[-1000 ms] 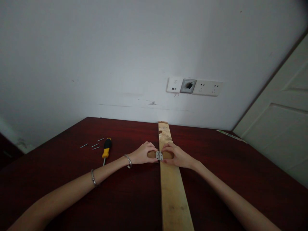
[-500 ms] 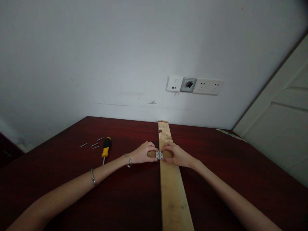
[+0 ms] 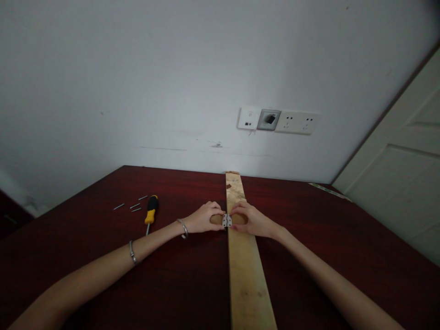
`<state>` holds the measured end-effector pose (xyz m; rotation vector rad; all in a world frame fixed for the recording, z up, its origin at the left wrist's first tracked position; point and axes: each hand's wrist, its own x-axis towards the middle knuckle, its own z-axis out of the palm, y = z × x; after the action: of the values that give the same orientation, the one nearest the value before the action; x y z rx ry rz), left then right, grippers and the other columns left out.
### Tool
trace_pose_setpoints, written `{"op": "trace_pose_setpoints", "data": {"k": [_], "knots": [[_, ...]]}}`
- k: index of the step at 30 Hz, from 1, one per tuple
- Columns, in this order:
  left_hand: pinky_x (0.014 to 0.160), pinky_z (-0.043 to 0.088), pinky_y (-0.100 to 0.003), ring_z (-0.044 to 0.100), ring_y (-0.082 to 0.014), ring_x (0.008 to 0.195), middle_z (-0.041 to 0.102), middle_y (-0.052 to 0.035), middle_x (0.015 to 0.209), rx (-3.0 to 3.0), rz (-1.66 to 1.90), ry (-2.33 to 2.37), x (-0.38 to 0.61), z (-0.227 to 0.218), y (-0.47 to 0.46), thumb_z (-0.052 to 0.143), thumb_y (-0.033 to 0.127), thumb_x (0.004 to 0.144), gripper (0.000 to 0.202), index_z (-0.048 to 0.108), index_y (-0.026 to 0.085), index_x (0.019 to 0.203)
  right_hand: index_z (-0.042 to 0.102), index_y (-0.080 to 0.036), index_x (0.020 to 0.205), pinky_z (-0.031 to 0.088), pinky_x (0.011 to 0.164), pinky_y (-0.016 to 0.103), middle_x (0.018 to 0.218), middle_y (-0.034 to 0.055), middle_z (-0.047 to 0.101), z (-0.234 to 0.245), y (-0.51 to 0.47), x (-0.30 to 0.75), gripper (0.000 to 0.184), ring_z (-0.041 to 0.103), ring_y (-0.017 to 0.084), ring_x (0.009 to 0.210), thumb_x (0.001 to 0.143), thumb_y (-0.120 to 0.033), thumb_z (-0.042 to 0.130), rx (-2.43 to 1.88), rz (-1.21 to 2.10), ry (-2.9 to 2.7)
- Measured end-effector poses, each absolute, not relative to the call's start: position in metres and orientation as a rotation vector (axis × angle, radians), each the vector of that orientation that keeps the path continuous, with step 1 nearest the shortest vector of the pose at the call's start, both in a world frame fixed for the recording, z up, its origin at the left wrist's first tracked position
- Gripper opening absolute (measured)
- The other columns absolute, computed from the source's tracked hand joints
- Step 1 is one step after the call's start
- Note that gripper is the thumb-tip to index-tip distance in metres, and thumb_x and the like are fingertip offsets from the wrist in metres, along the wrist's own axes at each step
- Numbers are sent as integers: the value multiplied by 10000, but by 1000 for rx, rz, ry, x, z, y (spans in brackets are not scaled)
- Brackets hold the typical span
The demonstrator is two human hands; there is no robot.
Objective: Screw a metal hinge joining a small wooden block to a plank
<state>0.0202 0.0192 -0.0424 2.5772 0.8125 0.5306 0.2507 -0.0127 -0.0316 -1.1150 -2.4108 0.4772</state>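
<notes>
A small silvery metal hinge (image 3: 227, 220) with screw holes lies spread at the left edge of a long pale wooden board (image 3: 245, 266). My left hand (image 3: 205, 217) pinches the hinge's left leaf between thumb and fingers. From the other side, my right hand (image 3: 253, 220) grips the right leaf the same way, above the board's top face. Left of my hands rests a screwdriver (image 3: 151, 211) with a black and yellow handle; my left forearm hides its tip. Several screws (image 3: 134, 206) are scattered beside it.
The dark red tabletop (image 3: 165, 284) carries everything and meets a white wall (image 3: 172, 82). Wall sockets (image 3: 295, 122) sit above the table's back edge. A thin pale strip (image 3: 330, 191) lies at the back right, near a white panelled door (image 3: 405, 169).
Almost nothing differs. Both hands keep their hold on the hinge in the same place, and the view has shifted very slightly.
</notes>
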Motion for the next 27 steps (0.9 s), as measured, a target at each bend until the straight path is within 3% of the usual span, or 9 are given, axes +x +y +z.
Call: {"op": "trace_pose_setpoints", "data": {"k": [27], "knots": [[901, 400, -364, 488, -239, 1010, 549, -93, 1082, 2569, 438, 817, 18, -39, 21, 765, 381, 654, 582, 566, 155, 1152, 632, -205, 981, 445, 899, 360, 1033, 68, 564, -32, -13, 250, 285, 549, 200, 972, 719, -309, 678, -1098, 497, -2390]]}}
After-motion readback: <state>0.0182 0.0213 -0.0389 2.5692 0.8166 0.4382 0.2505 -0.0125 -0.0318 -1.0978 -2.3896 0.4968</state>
